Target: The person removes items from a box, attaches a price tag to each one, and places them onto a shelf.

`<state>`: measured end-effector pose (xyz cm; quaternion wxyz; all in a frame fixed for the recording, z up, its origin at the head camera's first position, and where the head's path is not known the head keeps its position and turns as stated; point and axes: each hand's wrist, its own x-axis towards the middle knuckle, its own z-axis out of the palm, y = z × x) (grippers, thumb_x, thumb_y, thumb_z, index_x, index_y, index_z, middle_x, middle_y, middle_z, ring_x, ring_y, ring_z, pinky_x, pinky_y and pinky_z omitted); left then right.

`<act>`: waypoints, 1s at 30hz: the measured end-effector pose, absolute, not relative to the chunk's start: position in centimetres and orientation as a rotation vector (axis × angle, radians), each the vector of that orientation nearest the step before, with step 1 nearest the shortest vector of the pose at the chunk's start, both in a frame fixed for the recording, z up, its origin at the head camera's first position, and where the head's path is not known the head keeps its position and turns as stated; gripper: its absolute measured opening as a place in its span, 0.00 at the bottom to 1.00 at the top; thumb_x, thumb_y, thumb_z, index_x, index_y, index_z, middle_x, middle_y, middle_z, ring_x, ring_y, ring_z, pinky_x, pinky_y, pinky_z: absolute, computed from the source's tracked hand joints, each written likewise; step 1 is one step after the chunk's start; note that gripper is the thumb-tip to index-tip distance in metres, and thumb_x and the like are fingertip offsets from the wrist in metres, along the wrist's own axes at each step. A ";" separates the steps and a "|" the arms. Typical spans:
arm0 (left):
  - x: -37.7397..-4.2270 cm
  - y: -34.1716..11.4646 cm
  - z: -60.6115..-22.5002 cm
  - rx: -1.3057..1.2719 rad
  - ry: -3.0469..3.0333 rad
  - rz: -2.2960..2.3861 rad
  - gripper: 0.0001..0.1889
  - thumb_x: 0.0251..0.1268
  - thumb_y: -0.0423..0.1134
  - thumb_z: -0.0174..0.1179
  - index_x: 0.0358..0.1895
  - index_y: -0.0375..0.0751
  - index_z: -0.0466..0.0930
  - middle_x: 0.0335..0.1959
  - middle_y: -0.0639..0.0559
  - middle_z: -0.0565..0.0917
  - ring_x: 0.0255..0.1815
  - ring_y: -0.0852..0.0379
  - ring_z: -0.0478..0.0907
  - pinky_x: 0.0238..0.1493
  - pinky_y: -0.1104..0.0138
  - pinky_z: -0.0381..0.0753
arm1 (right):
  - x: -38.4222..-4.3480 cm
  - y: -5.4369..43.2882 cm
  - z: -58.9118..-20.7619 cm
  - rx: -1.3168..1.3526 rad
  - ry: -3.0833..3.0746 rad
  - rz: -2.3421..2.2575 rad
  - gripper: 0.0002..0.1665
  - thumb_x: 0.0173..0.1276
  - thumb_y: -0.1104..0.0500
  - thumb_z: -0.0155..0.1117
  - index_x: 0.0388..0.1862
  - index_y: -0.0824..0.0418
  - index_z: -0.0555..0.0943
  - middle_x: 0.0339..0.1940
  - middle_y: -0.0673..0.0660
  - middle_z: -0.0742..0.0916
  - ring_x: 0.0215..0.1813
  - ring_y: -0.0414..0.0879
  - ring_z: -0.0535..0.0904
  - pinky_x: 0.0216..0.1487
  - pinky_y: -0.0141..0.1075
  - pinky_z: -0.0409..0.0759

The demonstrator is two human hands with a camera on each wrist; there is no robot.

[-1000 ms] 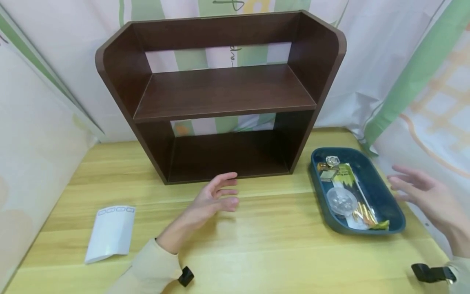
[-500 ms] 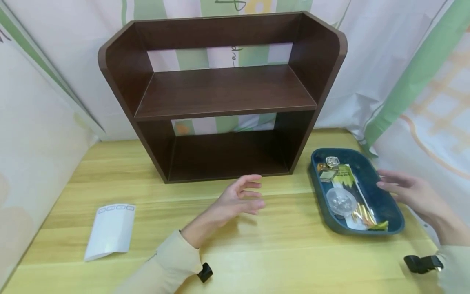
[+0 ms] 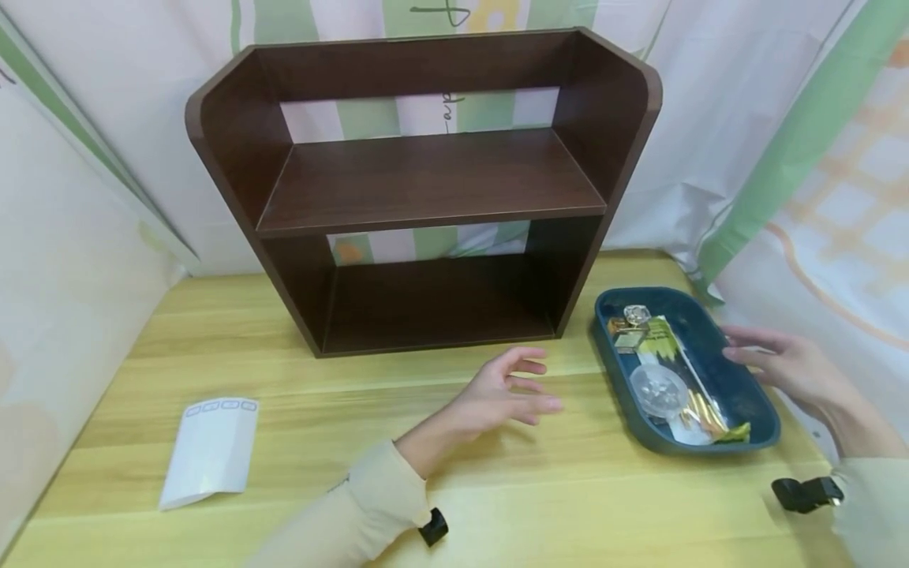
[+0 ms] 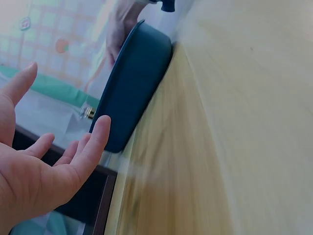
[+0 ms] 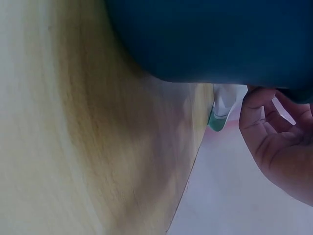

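Note:
A dark blue tray (image 3: 738, 394) lies on the table at the right. In it are a small glass bottle with a faceted cap (image 3: 634, 327), a clear round dish (image 3: 659, 391) and a green-and-white packet (image 3: 656, 343). My right hand (image 3: 798, 367) is at the tray's right rim, loosely bent fingers against its side; whether they grip is hard to see. The right wrist view shows that hand (image 5: 283, 132) beside the tray wall. My left hand (image 3: 497, 398) hovers over the table left of the tray, fingers spread and holding nothing.
A dark brown two-tier shelf (image 3: 426, 177) stands at the back of the table (image 3: 568, 505). A folded white card (image 3: 211, 450) lies at the left. Patterned curtains (image 3: 788, 205) hang behind and at the sides.
My left hand has moved right across the table, towards the tray. My right hand has come in from the right to the tray's rim. The tray stays in place.

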<state>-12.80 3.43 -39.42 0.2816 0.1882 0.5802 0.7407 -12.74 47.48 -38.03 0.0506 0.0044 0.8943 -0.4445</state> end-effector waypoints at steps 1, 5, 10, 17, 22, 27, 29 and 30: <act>-12.8 3.9 -39.4 0.503 1.550 1.983 0.31 0.62 0.29 0.68 0.68 0.45 0.71 0.60 0.49 0.74 0.56 0.52 0.78 0.46 0.49 0.85 | -12.8 47.5 -37.9 0.015 2.723 -1.344 0.28 0.75 0.59 0.63 0.72 0.58 0.73 0.47 0.23 0.79 0.45 0.23 0.77 0.40 0.25 0.81; -12.9 5.8 -39.1 0.490 1.558 1.967 0.30 0.61 0.29 0.69 0.67 0.48 0.72 0.57 0.52 0.76 0.55 0.52 0.80 0.43 0.52 0.87 | -13.1 47.6 -37.7 0.024 2.703 -1.355 0.27 0.75 0.58 0.64 0.71 0.58 0.73 0.48 0.24 0.79 0.45 0.22 0.77 0.41 0.24 0.80; -12.9 8.2 -38.8 0.486 1.582 1.935 0.30 0.60 0.30 0.71 0.65 0.51 0.74 0.53 0.59 0.77 0.52 0.56 0.80 0.38 0.57 0.88 | -13.2 47.7 -37.6 0.020 2.696 -1.363 0.26 0.74 0.59 0.64 0.70 0.60 0.74 0.48 0.24 0.80 0.45 0.23 0.78 0.41 0.25 0.81; -12.8 10.4 -38.3 0.476 1.626 1.940 0.30 0.58 0.31 0.72 0.64 0.51 0.76 0.52 0.59 0.78 0.49 0.58 0.80 0.36 0.58 0.88 | -13.2 47.8 -37.8 0.011 2.715 -1.352 0.26 0.74 0.59 0.64 0.68 0.64 0.74 0.46 0.25 0.80 0.44 0.24 0.78 0.40 0.27 0.82; -12.6 12.0 -38.0 0.506 1.701 1.939 0.29 0.56 0.32 0.75 0.62 0.54 0.78 0.54 0.62 0.77 0.42 0.64 0.81 0.34 0.61 0.87 | -13.3 47.9 -37.8 -0.003 2.705 -1.386 0.22 0.74 0.60 0.64 0.65 0.59 0.78 0.46 0.26 0.81 0.44 0.24 0.78 0.39 0.28 0.83; -12.6 13.6 -37.5 0.505 1.797 1.906 0.31 0.54 0.32 0.76 0.61 0.54 0.78 0.52 0.67 0.78 0.35 0.65 0.83 0.31 0.56 0.87 | -13.4 47.8 -37.8 0.006 2.751 -1.302 0.30 0.74 0.57 0.64 0.69 0.70 0.71 0.46 0.25 0.79 0.44 0.24 0.78 0.39 0.30 0.83; -12.6 14.1 -37.4 0.496 1.821 1.879 0.31 0.54 0.33 0.77 0.62 0.56 0.77 0.47 0.64 0.83 0.32 0.65 0.84 0.31 0.51 0.87 | -13.3 47.8 -37.8 0.002 2.755 -1.295 0.32 0.74 0.57 0.64 0.70 0.73 0.70 0.46 0.25 0.79 0.44 0.24 0.77 0.40 0.30 0.83; -12.6 14.4 -37.3 0.494 1.838 1.863 0.32 0.54 0.33 0.77 0.62 0.57 0.77 0.43 0.62 0.85 0.30 0.64 0.85 0.31 0.50 0.87 | -13.3 47.7 -37.8 0.002 2.753 -1.300 0.32 0.74 0.57 0.64 0.70 0.73 0.69 0.46 0.25 0.79 0.44 0.24 0.77 0.40 0.30 0.83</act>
